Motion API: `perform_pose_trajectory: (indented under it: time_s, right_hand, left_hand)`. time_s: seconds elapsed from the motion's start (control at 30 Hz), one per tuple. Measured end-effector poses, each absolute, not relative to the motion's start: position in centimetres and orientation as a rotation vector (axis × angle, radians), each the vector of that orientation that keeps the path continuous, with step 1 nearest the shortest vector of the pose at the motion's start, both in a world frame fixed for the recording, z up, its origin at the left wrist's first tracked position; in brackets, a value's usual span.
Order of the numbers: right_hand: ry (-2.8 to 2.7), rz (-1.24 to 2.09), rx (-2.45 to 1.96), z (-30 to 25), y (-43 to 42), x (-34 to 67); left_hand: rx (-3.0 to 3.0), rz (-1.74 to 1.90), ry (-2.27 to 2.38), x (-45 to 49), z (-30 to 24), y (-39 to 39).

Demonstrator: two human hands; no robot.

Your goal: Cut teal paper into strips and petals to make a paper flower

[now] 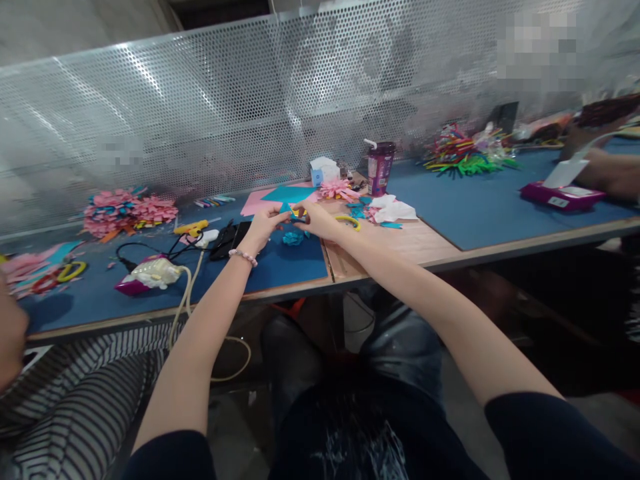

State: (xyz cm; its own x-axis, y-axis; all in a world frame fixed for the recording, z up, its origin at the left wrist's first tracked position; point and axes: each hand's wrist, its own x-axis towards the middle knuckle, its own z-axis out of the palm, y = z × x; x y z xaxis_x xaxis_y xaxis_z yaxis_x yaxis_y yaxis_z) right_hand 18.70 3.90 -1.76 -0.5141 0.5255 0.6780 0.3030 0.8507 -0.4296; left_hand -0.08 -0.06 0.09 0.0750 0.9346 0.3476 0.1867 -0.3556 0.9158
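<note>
My left hand (267, 225) pinches a small piece of blue paper (285, 208) above the table. Close beside it, my right hand (317, 221) has its fingers closed at the paper's right side. A bit of yellow and something dark show by those fingers, too small to make out. Just below both hands lies a crumpled blue paper flower (293, 238). Behind them a flat blue sheet (289, 194) rests on a pink sheet (253, 201). A yellow ring-shaped handle (356, 222) shows past my right wrist, partly hidden by it.
Blue and pink scraps and a crumpled white tissue (395, 209) lie right, near a purple drink cup (381, 168). Left are a yellow glue gun (191, 228), cables, a purple power strip (134, 285) and pink paper flowers (116, 212). People sit at both sides. A perforated metal screen (210, 107) stands behind.
</note>
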Motion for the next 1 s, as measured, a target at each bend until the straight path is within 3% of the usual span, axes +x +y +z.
perform_pose_trajectory:
  time_s: [0.53,1.0]
  right_hand:
    - [-2.300,-0.245,-0.810,-0.4,1.4,18.7]
    - [-2.342,-0.427,-0.766,-0.5,1.5,18.3]
  left_hand:
    - [1.410,1.376,1.051,0.0,0.2,0.2]
    - [1.375,1.274,0.987,0.1,0.6,-0.4]
